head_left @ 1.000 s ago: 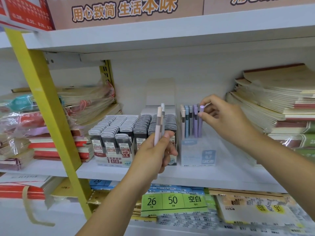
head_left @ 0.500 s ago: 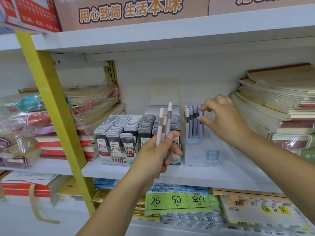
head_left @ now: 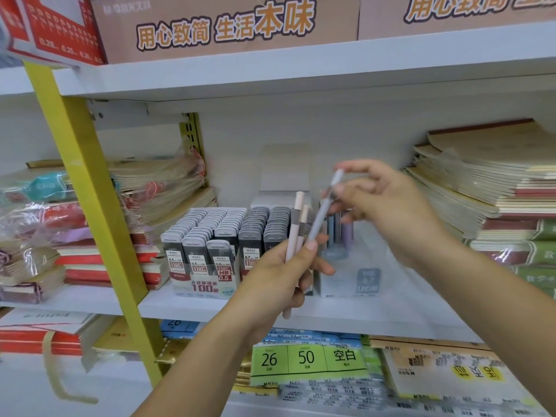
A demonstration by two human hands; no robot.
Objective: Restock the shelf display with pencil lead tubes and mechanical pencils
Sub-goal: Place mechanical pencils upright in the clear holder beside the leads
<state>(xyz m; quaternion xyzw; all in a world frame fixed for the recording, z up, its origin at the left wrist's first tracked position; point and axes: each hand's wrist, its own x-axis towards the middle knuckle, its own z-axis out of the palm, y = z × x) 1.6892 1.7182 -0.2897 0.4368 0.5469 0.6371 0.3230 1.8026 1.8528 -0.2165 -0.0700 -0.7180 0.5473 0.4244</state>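
Note:
My left hand grips two pale pink mechanical pencils upright in front of the shelf. My right hand pinches the top of a grey-blue mechanical pencil, whose lower end still lies against my left thumb. Behind the hands stands a clear pencil display box holding a few blue and purple pencils at its back. To its left, a display tray of grey-capped pencil lead tubes is packed in rows.
Stacked notebooks fill the shelf's right side; wrapped notebook bundles fill the left. A yellow upright post crosses the front left. Cardboard boxes sit on the shelf above, loose-leaf packs on the one below.
My right hand left the pencils in the display box and came left to my left hand, where it now pinches a grey-blue pencil. The camera moved closer.

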